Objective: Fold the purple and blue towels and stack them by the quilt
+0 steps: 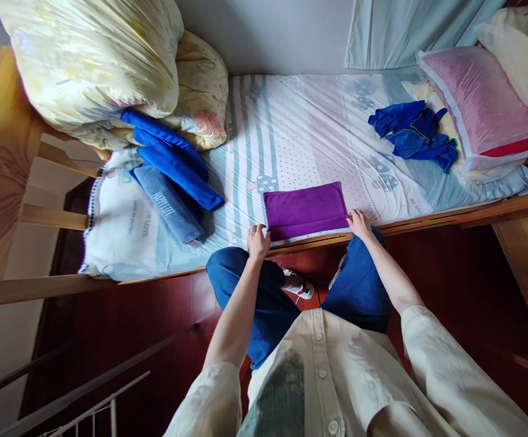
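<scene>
Well, the bent fingers of our left hand point(258, 244) and right hand point(359, 224) sit at the lower corners of the flat, folded purple cloth point(306, 209); we cannot tell if they pinch it. It lies mid-frame on the pale patterned bedsheet point(312, 115). If we pull unevenly, its fold could go crooked. Our bare arms point(233, 303) reach up, spread apart.

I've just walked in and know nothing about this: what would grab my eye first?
Probably the flat, rectangular purple cloth at the front edge of the pale patterned bed, with the left hand and right hand at its near corners. Next come the bright-blue rolled cloths toward the bed's left end, and the crumpled royal-blue cloth beside the pink pillow on the right.
</scene>
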Tool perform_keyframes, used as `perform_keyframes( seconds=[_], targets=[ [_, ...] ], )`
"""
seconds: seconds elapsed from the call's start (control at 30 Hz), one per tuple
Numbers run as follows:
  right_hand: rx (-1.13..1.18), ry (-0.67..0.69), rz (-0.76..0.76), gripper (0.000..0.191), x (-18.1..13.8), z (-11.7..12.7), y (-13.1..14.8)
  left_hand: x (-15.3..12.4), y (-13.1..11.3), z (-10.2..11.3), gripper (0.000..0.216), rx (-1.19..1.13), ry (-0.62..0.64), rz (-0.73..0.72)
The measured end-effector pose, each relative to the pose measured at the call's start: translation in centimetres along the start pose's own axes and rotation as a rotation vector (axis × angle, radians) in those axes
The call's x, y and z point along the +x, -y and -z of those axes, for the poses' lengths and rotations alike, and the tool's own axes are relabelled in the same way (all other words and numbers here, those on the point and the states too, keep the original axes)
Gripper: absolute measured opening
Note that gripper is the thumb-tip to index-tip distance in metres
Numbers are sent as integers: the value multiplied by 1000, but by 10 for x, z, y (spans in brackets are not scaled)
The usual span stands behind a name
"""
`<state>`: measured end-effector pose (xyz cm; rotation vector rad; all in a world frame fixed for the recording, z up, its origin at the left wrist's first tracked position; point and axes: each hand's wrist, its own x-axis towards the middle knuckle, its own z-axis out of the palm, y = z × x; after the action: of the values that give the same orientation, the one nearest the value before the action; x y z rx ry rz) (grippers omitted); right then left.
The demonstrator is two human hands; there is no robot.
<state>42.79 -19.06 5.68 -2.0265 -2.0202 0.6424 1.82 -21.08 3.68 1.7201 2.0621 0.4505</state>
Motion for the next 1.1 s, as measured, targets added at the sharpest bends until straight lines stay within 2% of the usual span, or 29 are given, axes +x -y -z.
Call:
perform_keyframes(
  seconds=[0.1,0.2,0.33,0.47,0.63,0.77,0.87,1.0,1.1],
  targets=[
    [-22,-52,177,35,-7,-1,6,-7,-2,-2,40,10,77,-229],
    [-12,56,314,37,-11,-4,9,-13,-4,-11,53,19,210,-344],
    [-69,177,360,43,-11,-7,9,-18,-3,-28,67,102,279,-321],
    [-139,193,357,56,-8,-10,8,-16,0,-37,68,209,290,-328],
    [-238,182,372,67,-5,-15,8,-11,-2,-33,64,374,305,-379],
    [-181,166,349,65,-4,-11,9,-10,-9,-23,61,404,306,-409],
    [-79,169,323,60,-8,-4,8,-12,-16,-12,55,379,310,-382],
    [78,176,271,54,-16,3,4,-13,-17,2,47,272,294,-157],
    [176,165,192,48,-17,3,4,-11,-14,8,48,47,268,-43]
  ],
)
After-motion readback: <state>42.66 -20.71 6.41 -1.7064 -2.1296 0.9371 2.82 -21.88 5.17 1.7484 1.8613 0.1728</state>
